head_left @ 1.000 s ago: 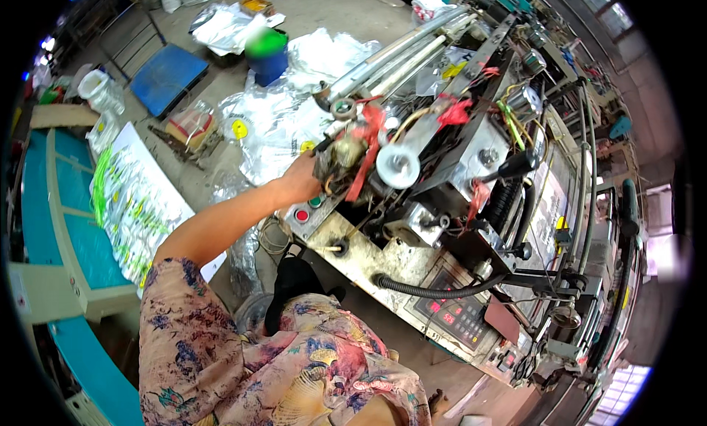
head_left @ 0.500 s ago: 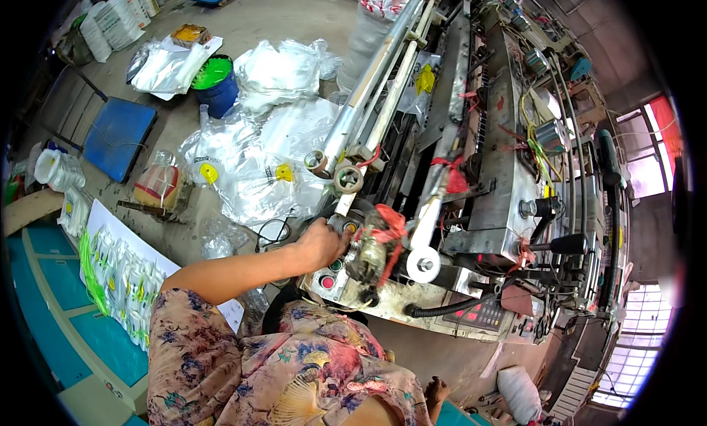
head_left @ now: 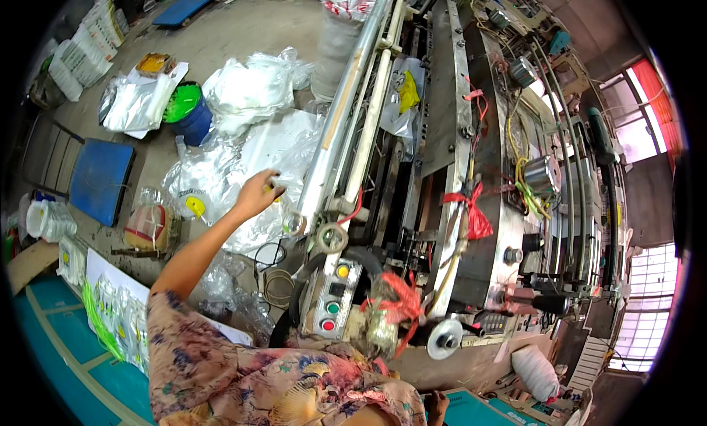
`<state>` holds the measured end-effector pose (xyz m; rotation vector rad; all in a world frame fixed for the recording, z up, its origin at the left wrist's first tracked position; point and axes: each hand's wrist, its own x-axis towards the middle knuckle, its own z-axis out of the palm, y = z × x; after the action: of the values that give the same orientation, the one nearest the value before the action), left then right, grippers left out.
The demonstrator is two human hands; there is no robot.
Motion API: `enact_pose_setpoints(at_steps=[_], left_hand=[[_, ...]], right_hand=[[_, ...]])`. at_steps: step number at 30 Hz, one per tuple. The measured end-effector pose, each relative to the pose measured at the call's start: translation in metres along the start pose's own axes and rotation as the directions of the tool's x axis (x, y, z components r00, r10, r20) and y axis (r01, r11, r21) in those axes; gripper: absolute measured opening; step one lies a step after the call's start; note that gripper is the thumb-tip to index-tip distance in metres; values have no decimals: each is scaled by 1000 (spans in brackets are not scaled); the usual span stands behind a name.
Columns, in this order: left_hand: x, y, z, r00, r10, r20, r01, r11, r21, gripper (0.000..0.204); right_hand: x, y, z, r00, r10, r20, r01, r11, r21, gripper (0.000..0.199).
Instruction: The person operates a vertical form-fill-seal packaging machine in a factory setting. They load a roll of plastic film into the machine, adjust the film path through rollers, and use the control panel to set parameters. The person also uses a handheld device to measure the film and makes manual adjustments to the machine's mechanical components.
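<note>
Silver and long, a metal roller runs along the left side of a machine, its lower end just beside the outstretched left hand, whose fingers are released and loosely bent above plastic sheeting on the floor. A control panel sits near the roller's lower end; the right hand shows partly at the bottom edge, its grip impossible to tell.

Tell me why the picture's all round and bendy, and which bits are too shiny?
Head view: it's a fisheye picture, so straight edges bend and the corners go black; head view, right side: the barred window glares nearly white; head view, left of centre: the plastic sheets gleam, but the left hand looks fairly sharp.
</note>
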<state>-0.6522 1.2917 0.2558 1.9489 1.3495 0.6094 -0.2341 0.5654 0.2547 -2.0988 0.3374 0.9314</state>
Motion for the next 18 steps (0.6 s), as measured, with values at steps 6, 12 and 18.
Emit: enact_pose_setpoints(at_steps=[6, 12, 18], left_hand=[[148, 74, 73, 937, 344, 60, -267, 817, -511, 40], [221, 83, 128, 918, 224, 327, 150, 567, -810, 32], [267, 22, 87, 944, -244, 222, 248, 84, -965, 5]], right_hand=[[-21, 76, -49, 962, -269, -51, 260, 954, -147, 37], [3, 114, -53, 994, -42, -99, -5, 904, -427, 31], [1, 173, -101, 993, 43, -113, -119, 517, -848, 22]])
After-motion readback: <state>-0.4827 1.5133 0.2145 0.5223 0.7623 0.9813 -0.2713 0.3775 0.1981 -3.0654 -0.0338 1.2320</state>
